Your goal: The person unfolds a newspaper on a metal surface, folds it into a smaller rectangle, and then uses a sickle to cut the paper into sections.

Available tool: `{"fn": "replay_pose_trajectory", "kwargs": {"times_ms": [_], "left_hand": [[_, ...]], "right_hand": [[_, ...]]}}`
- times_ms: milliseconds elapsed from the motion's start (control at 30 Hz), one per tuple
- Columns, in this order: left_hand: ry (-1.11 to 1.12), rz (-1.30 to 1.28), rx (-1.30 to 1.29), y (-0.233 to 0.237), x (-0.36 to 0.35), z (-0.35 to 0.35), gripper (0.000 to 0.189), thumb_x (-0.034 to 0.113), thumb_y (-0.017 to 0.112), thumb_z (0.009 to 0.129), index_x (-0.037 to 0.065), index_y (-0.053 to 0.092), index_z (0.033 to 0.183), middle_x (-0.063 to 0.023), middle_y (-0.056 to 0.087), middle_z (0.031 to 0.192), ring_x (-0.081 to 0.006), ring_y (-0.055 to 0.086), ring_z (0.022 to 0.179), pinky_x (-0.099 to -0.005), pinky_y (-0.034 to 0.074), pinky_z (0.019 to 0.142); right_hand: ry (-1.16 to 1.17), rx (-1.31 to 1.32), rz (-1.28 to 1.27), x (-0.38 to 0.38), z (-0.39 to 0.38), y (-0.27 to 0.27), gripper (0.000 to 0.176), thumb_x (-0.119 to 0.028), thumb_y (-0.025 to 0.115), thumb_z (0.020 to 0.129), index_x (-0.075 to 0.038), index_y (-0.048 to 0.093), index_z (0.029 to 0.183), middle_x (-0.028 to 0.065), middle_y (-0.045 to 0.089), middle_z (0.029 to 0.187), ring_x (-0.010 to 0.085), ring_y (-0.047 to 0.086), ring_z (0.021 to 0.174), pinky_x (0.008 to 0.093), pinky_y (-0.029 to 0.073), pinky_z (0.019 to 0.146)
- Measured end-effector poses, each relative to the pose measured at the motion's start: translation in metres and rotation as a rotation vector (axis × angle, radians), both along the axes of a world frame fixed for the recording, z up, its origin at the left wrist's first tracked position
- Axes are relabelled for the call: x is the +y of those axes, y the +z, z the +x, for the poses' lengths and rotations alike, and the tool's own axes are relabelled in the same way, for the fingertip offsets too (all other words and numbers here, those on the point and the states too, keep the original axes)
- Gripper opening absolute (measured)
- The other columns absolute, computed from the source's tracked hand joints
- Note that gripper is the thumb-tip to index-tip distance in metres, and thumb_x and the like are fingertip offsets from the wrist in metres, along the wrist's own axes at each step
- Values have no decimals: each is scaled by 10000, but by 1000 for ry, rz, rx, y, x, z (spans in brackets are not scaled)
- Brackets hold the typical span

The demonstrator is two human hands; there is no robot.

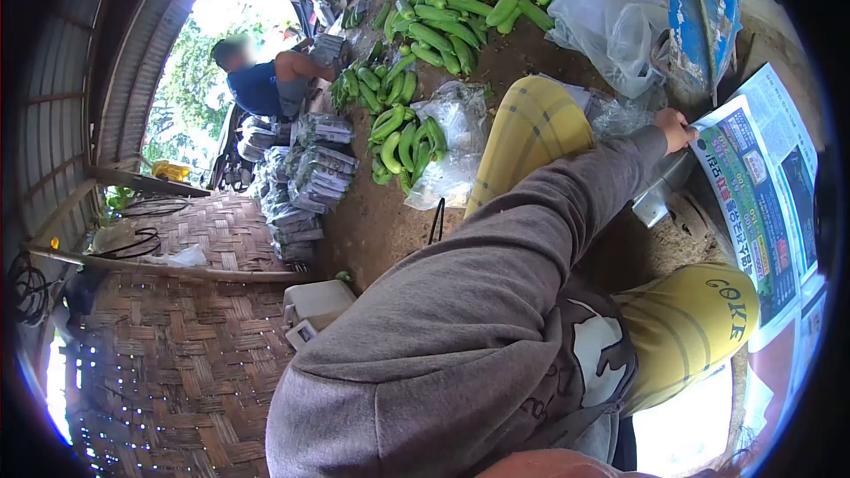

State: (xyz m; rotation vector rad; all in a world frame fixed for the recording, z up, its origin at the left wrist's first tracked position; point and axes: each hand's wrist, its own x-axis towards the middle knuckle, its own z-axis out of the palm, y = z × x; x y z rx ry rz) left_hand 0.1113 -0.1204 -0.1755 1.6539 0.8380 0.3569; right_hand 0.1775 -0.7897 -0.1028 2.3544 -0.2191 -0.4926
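Observation:
My left hand [676, 129] reaches across from a grey-brown sleeve, its fingers closed at the near corner of a newspaper [742, 204]. The newspaper hangs spread along the right side, printed with large coloured lettering; other sheets overlap it. My right hand is not in view. Below the newspaper's left edge is a pale metal-looking piece [653, 204], partly hidden by my sleeve. My knees in yellow checked trousers lie on either side of the forearm.
Green bananas [443, 31] are heaped on the ground, with more bunches [407, 142] nearer. Clear plastic sheeting [620, 44] lies beside them. Wrapped bundles [305, 179] are stacked by a person [266, 84] crouching at the doorway. A woven mat wall [177, 363] stands left.

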Motion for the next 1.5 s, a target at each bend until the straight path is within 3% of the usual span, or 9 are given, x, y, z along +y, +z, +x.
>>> {"fn": "replay_pose_trajectory", "kwargs": {"times_ms": [767,933,1033,1133,1267,1333,1367,1400,1500], "left_hand": [[28,-23,-7,-3,1,-1,171,91,700,731,-65,631,730,-127,624,625,-158,595,513,-291,470,488],[27,45,-27,-23,12,1,216,160,712,709,-43,638,710,-141,637,638,-205,612,551,-332,486,539],[-106,270,50,-19,13,0,270,314,627,749,48,660,712,-170,628,684,-309,610,633,-404,481,592],[-238,-244,-106,-18,20,-12,145,142,617,823,11,640,882,-26,595,738,-83,500,632,-238,413,551],[-187,-158,80,5,18,-10,194,205,621,842,13,641,860,3,555,681,-73,476,605,-228,386,540],[-237,-163,84,-7,33,-10,251,248,645,831,29,613,948,10,583,808,-79,547,698,-217,451,611],[-170,-173,78,-4,30,-10,267,250,671,811,8,617,910,-10,587,760,-75,525,645,-204,408,559],[-150,-178,84,-3,24,-5,266,240,672,811,1,615,912,-13,591,771,-81,535,656,-202,422,570],[-117,-171,122,2,24,-5,260,220,674,811,-14,609,905,-13,592,792,-93,552,673,-202,452,593]], "right_hand": [[-11,-256,488,-52,15,-52,322,-338,539,870,-76,581,1053,51,610,993,146,576,890,286,469,728],[-47,-370,794,-71,28,-72,329,-335,548,871,-72,584,1064,49,610,999,143,572,903,280,462,746],[-189,-484,1098,-97,40,-96,333,-334,553,872,-69,585,1071,48,611,1003,141,570,911,277,459,756],[-493,-654,1434,-125,40,-127,337,-332,558,872,-67,587,1078,48,611,1007,139,568,919,274,455,766],[-893,-922,1814,-141,32,-135,343,-330,565,873,-63,590,1087,46,612,1012,137,565,929,269,450,780],[-1003,-1035,1917,-160,19,-134,346,-329,569,873,-61,591,1091,46,612,1014,136,563,934,267,447,787],[-989,-1311,2094,-140,14,-123,318,-279,607,854,-37,594,1059,55,625,964,149,587,860,285,477,721],[-1022,-1393,1966,-132,16,-115,281,-216,655,820,-20,597,1012,63,635,906,169,604,780,298,492,624],[-940,-1398,1983,-113,8,-102,233,-211,686,783,-40,602,917,51,623,788,161,580,642,295,468,526]]}}
